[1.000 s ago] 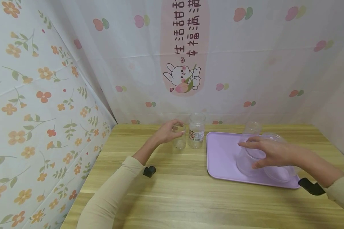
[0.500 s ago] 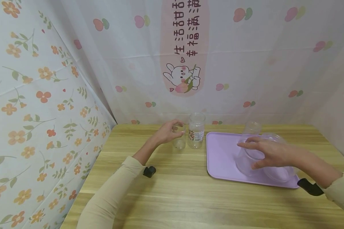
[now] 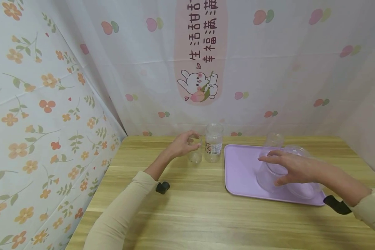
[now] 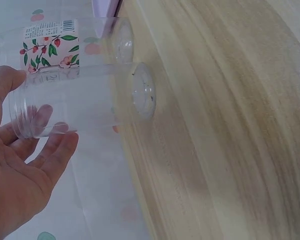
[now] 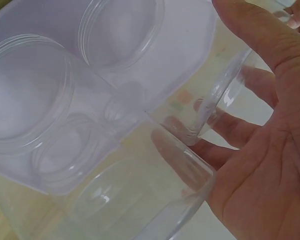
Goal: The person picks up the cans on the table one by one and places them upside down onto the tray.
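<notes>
My left hand (image 3: 182,144) holds a clear plastic jar (image 3: 195,158) near its top, thumb at the threaded rim and fingers round the far side. This jar stands upright on the table, and its base (image 4: 143,92) shows a few dark specks. Close beside it is a taller clear jar (image 3: 214,148) with a flower-printed label (image 4: 52,47). On the purple tray (image 3: 240,173), my right hand (image 3: 295,168) grips the upper end of an upside-down clear jar (image 3: 265,178). Its fingers show through the plastic in the right wrist view.
Another wide clear jar (image 3: 303,191) stands upside down on the tray, partly under the right forearm. A slimmer clear jar (image 3: 274,140) is at the tray's back edge. Behind the wooden table (image 3: 187,211) hangs a printed curtain (image 3: 143,76).
</notes>
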Demonstrator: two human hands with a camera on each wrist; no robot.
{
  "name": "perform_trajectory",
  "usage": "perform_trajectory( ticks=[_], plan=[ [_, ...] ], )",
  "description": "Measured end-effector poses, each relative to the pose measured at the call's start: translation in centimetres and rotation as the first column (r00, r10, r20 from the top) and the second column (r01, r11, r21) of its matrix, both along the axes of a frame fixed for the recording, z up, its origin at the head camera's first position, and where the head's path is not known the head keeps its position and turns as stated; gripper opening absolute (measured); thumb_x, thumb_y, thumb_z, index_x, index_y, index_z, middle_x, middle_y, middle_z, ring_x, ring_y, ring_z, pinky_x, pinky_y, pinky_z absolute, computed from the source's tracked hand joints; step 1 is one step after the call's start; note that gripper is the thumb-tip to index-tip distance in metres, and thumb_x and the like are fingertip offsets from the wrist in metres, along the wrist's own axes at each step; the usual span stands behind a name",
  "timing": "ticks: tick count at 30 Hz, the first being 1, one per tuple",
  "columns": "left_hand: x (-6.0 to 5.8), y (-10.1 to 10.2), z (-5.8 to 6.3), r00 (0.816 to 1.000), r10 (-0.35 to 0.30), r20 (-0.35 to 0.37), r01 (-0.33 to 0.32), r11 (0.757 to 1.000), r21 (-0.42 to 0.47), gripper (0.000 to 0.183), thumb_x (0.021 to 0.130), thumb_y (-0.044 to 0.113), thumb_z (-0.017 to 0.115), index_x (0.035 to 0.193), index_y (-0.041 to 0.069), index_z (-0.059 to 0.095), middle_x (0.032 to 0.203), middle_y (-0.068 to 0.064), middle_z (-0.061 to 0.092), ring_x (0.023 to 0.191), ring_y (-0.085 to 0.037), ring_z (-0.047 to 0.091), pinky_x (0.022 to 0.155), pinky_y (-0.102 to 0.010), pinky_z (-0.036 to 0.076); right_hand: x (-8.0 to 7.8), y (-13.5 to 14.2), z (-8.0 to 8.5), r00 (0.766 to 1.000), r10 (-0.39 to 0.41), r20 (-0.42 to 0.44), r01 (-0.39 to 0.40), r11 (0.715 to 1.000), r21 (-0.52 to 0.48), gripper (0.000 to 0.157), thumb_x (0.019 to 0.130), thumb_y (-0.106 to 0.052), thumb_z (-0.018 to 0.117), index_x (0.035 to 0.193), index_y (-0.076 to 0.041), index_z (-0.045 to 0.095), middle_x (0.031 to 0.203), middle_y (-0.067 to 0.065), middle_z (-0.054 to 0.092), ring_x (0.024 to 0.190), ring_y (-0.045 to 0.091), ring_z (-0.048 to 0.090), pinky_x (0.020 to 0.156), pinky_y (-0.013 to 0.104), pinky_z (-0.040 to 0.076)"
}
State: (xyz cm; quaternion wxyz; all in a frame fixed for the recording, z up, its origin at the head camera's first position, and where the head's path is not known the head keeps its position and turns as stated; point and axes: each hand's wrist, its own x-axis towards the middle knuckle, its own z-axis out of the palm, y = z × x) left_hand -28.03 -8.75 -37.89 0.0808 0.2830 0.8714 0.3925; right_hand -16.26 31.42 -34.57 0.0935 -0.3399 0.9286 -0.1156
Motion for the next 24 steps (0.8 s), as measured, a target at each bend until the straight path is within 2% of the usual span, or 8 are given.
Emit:
perform_trajectory(
  ticks=[10,18,24],
  plan=[
    [-0.6,0.1,0.7,0.999,-0.035,0.022,0.036,0.997,-0.062,0.046,0.098,0.014,0.068,0.137,-0.005,0.053,0.135,-0.022,0.059,0.124,-0.043,0.056,0.103,-0.045,0.047,-0.2,-0.2,-0.4,0.999,0.019,-0.030,-0.020,1.000,-0.007,0.080,0.076,-0.029,0.091,0.144,-0.006,0.054,0.135,0.024,0.050,0.111,0.038,0.060,0.085,0.054,0.053],
    [-0.5,0.5,2.1,0.994,-0.111,0.000,0.110,0.980,-0.168,0.045,0.098,0.012,0.065,0.140,-0.002,0.053,0.140,-0.017,0.057,0.129,-0.032,0.053,0.107,-0.041,0.043,-0.3,-0.3,-0.5,0.999,0.028,-0.019,-0.028,1.000,-0.012,0.080,0.076,-0.030,0.091,0.143,-0.005,0.053,0.134,0.023,0.050,0.111,0.038,0.060,0.086,0.055,0.053],
    [-0.6,0.4,2.5,0.994,-0.113,0.004,0.111,0.973,-0.202,0.043,0.097,0.012,0.066,0.136,-0.002,0.056,0.139,-0.015,0.058,0.129,-0.031,0.054,0.107,-0.041,0.043,-0.3,-0.4,-0.5,1.000,0.022,-0.017,-0.022,1.000,-0.023,0.082,0.074,-0.029,0.093,0.141,-0.004,0.054,0.132,0.020,0.051,0.109,0.035,0.060,0.085,0.053,0.054]
  ],
)
